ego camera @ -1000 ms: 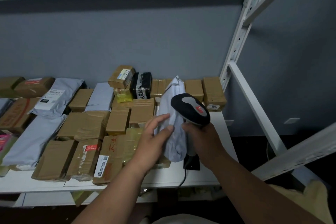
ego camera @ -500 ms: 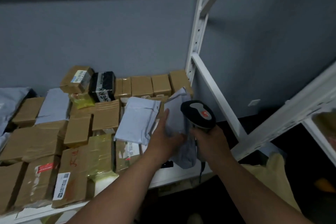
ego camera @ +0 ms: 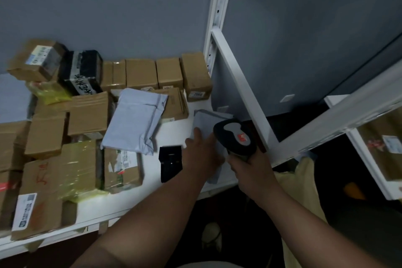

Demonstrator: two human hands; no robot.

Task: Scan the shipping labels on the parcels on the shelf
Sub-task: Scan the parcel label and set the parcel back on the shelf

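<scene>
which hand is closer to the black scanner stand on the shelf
Left. The left hand sits just right of the black scanner stand, gripping a grey poly mailer bag. The right hand is farther right, holding the black handheld scanner.

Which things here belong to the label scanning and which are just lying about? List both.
In the job:
right hand gripping the barcode scanner
left hand holding the grey mailer bag
taped boxes on the white shelf

Lying about:
black scanner stand
yellow cloth
</scene>
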